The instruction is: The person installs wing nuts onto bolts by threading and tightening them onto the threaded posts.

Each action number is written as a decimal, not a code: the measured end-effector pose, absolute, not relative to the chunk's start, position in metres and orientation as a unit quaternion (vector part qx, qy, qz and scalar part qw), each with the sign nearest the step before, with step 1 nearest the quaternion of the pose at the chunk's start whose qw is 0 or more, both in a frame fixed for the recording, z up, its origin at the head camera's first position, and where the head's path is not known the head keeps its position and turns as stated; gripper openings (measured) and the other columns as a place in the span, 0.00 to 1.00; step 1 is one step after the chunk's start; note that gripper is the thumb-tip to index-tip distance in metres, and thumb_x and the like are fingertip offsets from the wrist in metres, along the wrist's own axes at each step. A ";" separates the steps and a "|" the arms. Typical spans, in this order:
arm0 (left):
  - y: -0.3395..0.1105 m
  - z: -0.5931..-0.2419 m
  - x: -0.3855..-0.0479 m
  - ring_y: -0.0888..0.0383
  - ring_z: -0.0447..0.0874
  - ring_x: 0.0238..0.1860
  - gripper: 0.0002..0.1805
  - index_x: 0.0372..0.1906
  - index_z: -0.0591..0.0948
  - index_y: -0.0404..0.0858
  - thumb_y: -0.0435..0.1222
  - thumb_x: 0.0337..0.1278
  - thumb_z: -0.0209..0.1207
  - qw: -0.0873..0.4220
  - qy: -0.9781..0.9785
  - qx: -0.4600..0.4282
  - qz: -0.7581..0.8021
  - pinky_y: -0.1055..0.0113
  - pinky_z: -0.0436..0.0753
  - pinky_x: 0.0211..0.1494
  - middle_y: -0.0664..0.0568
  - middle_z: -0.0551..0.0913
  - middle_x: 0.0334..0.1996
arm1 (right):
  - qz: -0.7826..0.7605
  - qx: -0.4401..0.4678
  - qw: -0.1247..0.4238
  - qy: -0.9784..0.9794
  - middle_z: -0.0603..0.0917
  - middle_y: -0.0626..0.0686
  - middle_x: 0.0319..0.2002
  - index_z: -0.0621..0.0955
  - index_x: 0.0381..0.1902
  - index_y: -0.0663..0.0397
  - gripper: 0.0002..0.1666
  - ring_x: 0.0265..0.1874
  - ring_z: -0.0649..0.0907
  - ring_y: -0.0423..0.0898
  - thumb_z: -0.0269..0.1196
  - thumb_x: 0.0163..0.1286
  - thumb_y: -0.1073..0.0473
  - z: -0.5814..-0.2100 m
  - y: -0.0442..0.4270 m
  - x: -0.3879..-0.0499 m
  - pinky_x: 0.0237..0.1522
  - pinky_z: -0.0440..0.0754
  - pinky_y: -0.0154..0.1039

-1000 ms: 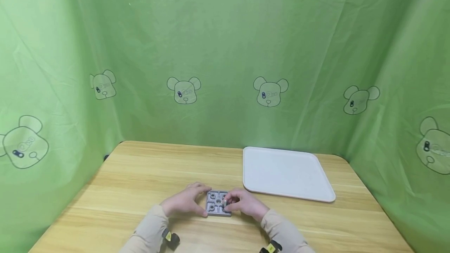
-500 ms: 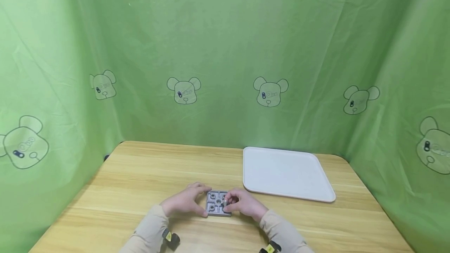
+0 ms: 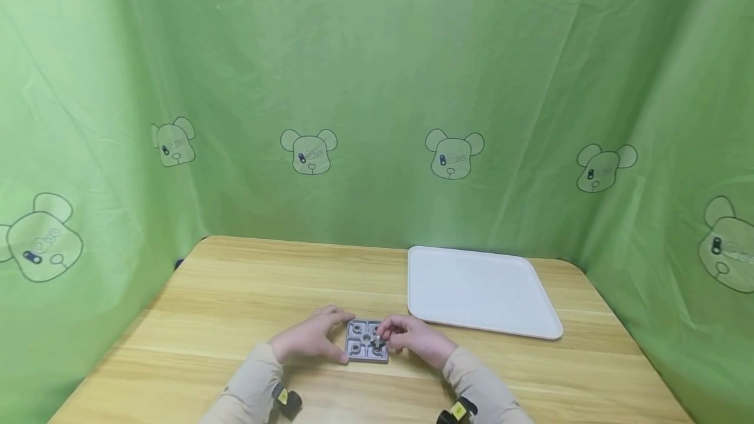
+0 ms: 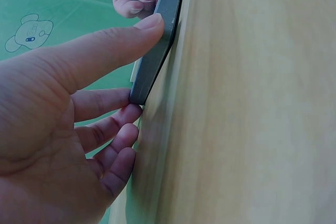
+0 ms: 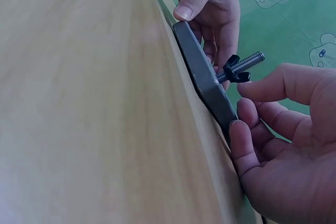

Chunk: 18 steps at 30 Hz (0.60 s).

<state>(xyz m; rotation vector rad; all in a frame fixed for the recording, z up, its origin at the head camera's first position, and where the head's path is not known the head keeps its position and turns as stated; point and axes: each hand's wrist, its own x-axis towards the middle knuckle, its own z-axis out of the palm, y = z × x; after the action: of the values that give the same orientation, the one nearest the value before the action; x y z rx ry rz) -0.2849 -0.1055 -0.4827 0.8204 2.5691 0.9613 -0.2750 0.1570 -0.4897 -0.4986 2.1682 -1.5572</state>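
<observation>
A square grey metal plate with round recesses lies on the table in the head view. From its near right part rises a threaded bolt with a black wing nut on it. My left hand grips the plate's left side, thumb at the near corner and index finger at the far one. My right hand is at the right side. In the right wrist view its thumb tip is close beside the wing nut, with no pinch around it, and lower fingers rest at the plate's edge. Whether the thumb touches the nut is unclear.
A white tray lies on the wooden table behind and right of the plate. Green printed curtains enclose the table's back and both sides.
My right thumb and index finger have come apart from around the bolt, so the wing nut now shows. The right forearm has shifted slightly right. The left hand and plate stay in place.
</observation>
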 end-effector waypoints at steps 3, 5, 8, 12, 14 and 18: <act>-0.106 -0.483 -0.285 0.42 0.64 0.68 0.48 0.69 0.68 0.39 0.47 0.38 0.73 0.138 0.889 0.285 0.332 0.37 0.64 0.71 0.44 0.69 0.67 | -0.565 -0.177 0.215 0.777 0.78 0.50 0.37 0.78 0.45 0.66 0.18 0.37 0.75 0.43 0.59 0.55 0.67 -0.490 0.157 -0.275 0.35 0.73 0.32; -0.105 -0.483 -0.285 0.42 0.64 0.68 0.48 0.69 0.68 0.39 0.47 0.38 0.73 0.139 0.888 0.285 0.332 0.37 0.64 0.71 0.44 0.69 0.67 | -0.564 -0.174 0.213 0.778 0.78 0.50 0.37 0.78 0.45 0.66 0.17 0.36 0.75 0.43 0.59 0.56 0.66 -0.489 0.157 -0.275 0.34 0.73 0.31; -0.105 -0.482 -0.285 0.41 0.64 0.68 0.48 0.69 0.68 0.39 0.46 0.38 0.73 0.140 0.888 0.284 0.334 0.37 0.64 0.71 0.44 0.69 0.67 | -0.557 -0.172 0.205 0.786 0.78 0.50 0.37 0.79 0.45 0.65 0.16 0.37 0.75 0.43 0.60 0.58 0.65 -0.488 0.156 -0.274 0.35 0.74 0.32; -0.105 -0.482 -0.285 0.41 0.64 0.68 0.47 0.69 0.68 0.38 0.46 0.38 0.73 0.140 0.887 0.285 0.335 0.37 0.64 0.71 0.44 0.69 0.67 | -0.545 -0.173 0.192 0.798 0.79 0.51 0.38 0.79 0.44 0.65 0.16 0.39 0.75 0.43 0.61 0.56 0.65 -0.487 0.154 -0.273 0.38 0.74 0.33; -0.105 -0.482 -0.285 0.42 0.64 0.68 0.47 0.69 0.68 0.38 0.46 0.38 0.73 0.140 0.887 0.285 0.334 0.38 0.65 0.71 0.44 0.69 0.67 | -0.543 -0.170 0.189 0.801 0.79 0.51 0.38 0.80 0.44 0.65 0.16 0.38 0.75 0.43 0.62 0.56 0.66 -0.487 0.152 -0.273 0.38 0.74 0.33; -0.105 -0.482 -0.285 0.42 0.64 0.68 0.47 0.69 0.68 0.38 0.46 0.39 0.73 0.141 0.888 0.284 0.334 0.37 0.64 0.71 0.44 0.69 0.67 | -0.542 -0.168 0.180 0.804 0.79 0.51 0.36 0.80 0.44 0.66 0.17 0.37 0.74 0.43 0.64 0.55 0.67 -0.489 0.151 -0.273 0.36 0.74 0.32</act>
<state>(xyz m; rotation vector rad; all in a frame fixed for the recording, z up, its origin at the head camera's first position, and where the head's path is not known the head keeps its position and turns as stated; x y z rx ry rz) -0.2850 -0.1050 -0.4815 0.8193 2.5631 0.9631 -0.2725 0.1508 -0.4886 -0.4750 2.2707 -1.5311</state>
